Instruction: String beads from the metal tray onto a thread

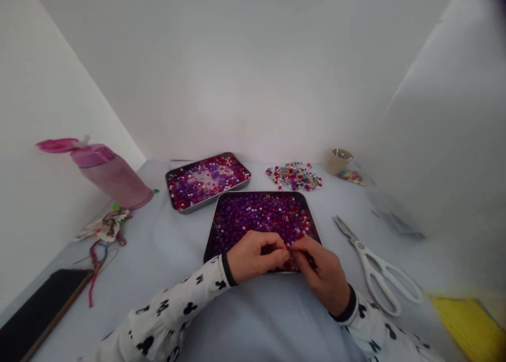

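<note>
My left hand point(259, 256) and my right hand point(320, 267) meet fingertip to fingertip over the front edge of a dark tray point(209, 246). Both are closed in a pinch, and whatever lies between the fingertips is too small to make out. Purple, red and white beads point(256, 214) cover the bottom of this tray. A fine pale thread point(216, 229) shows at the tray's left side; where its ends lead I cannot tell.
Behind to the left stands a second bead tray point(169, 193). Loose beads point(294, 176) lie beside a small cup point(338, 162). White-handled scissors point(375, 267) and a yellow item point(468, 325) are right; a pink bottle point(114, 175), tangled cords point(97, 256) and a black flat object point(43, 309) left.
</note>
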The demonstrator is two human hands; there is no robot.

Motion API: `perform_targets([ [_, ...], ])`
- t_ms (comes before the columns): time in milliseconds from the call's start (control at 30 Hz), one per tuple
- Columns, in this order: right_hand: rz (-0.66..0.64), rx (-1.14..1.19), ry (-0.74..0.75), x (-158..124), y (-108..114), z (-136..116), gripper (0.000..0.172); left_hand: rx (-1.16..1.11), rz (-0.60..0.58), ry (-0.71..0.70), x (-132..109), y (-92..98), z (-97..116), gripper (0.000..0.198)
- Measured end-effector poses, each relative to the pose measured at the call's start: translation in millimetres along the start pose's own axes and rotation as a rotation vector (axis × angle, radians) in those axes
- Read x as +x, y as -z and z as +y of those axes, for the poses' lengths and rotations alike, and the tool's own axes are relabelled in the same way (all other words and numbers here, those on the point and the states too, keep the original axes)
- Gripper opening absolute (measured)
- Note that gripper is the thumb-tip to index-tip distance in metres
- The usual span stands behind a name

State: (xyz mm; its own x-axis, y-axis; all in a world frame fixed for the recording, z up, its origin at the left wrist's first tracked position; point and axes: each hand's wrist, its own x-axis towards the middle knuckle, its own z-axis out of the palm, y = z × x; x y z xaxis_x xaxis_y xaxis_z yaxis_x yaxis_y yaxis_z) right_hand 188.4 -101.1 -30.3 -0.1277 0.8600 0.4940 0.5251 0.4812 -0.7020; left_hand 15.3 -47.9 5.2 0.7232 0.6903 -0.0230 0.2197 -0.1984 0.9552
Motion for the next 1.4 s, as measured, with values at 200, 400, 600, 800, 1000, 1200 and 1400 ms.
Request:
perform_targets([
  [200, 0.047, 0.077, -0.191, -4, 0, 1, 0.012, 0.051, -0.001, -0.001, 0, 0.3, -2, 0.025],
  [400, 0.046, 0.186, -0.201, -4, 1, 0, 0.012, 0.308, 0.195, -0.054, 3, 5.5, -6, 0.026],
  [600, 0.068, 0.177, -0.213, -4, 0, 0, 0.011, 0.417, 0.343, -0.095, 7, 10.0, -8, 0.017],
  [800, 0.057, 0.126, -0.2, -4, -1, 3, 0.009, 0.549, 0.444, -0.193, 12, 16.3, -20, 0.023],
  [1000, 0.071, 0.174, -0.196, -4, -1, 3, 0.009, 0.62, 0.496, -0.118, 23, 27.8, -35, 0.045],
  [1200, 0.05, 0.141, -0.19, -3, 0, 1, 0.009, 0.675, 0.401, -0.053, 36, 33.1, -42, 0.049],
  [1400, 0.04, 0.109, -0.189, -3, 1, 0, 0.009, 0.65, 0.339, -0.081, 37, 24.5, -39, 0.049],
])
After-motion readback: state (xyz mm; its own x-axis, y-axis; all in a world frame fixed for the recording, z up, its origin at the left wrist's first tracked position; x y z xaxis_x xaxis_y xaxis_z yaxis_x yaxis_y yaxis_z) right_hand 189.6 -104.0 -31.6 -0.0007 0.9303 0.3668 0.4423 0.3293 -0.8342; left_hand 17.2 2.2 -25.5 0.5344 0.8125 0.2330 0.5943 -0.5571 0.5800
